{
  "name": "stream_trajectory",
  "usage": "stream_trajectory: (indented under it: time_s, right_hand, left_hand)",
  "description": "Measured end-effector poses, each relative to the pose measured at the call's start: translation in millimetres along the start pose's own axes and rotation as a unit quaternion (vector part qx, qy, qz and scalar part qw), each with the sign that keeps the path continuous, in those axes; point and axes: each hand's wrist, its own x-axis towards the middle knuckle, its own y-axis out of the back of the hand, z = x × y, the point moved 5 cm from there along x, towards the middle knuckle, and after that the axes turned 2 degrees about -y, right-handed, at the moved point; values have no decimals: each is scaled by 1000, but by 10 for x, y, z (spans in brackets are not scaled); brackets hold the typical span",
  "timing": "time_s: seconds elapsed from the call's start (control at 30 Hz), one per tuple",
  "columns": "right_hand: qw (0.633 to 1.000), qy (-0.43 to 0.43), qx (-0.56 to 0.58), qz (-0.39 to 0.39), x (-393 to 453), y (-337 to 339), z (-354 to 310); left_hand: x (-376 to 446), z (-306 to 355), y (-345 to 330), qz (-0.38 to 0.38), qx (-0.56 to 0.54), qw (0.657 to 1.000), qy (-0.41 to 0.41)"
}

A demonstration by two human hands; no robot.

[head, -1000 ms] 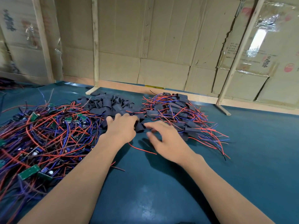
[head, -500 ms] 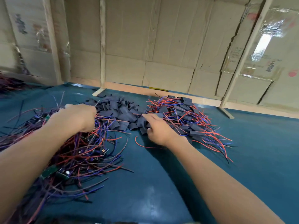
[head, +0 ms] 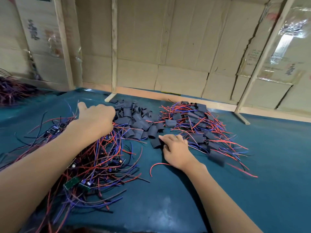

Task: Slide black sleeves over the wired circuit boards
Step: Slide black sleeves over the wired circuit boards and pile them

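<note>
A tangle of red, blue and black wires with small green circuit boards (head: 72, 181) covers the left of the teal table (head: 168, 207). My left hand (head: 96, 120) reaches into the far end of this tangle, thumb sticking up and fingers curled down among the wires, their tips hidden. A heap of loose black sleeves (head: 138, 121) lies in the middle. My right hand (head: 175, 148) rests at the heap's near edge and pinches one black sleeve (head: 156, 142) lying on the table. To the right lies a pile of sleeved boards (head: 198, 128) with wires.
A single red wire (head: 156, 165) curls on the table beside my right wrist. Another wire heap (head: 11, 91) sits at the far left. Cardboard walls with wooden struts (head: 242, 118) close off the back of the table.
My left hand moved from the sleeve heap left into the wire tangle, then back toward the middle. My right hand drew back from the heap to one sleeve at its near edge.
</note>
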Motion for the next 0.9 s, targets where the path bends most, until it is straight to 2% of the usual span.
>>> stream_trajectory:
  time_s: [0.1, 0.17, 0.23, 0.3, 0.43, 0.47, 0.53, 0.63, 0.77, 0.87, 0.9]
  right_hand:
    - [1000, -12, 23, 16, -11, 12, 41]
    - [999, -19, 39, 24, -9, 27, 51]
    - [998, -20, 60, 32, -16, 42, 52]
    - [995, -11, 86, 40, -25, 66, 48]
    - [986, 32, 130, 95, -68, 154, 24]
    - [984, 39, 139, 108, -79, 167, 17]
    - [978, 49, 155, 129, -96, 198, -5]
    - [970, 60, 177, 153, -113, 249, -33]
    - [947, 49, 259, 183, -138, 324, -95]
    - [907, -2, 366, 210, -101, 413, -39]
    - [893, -20, 390, 222, -68, 462, 14]
  left_hand:
    - [14, 42, 136, 84, 23, 996, -14]
    - [78, 45, 250, 162, -13, 986, -41]
    - [176, 18, 351, 212, -140, 964, -79]
    - [273, -18, 451, 228, -286, 924, -110]
    - [384, -92, 664, 248, -477, 839, -87]
    - [413, -94, 704, 245, -527, 809, -81]
    - [474, -67, 788, 216, -652, 723, -78]
    - [517, 103, 823, 109, -803, 581, -78]
    - [480, 519, 677, 9, -870, 488, -67]
    - [464, 870, 429, -58, -895, 442, -28]
    - [465, 971, 333, -83, -907, 413, -11]
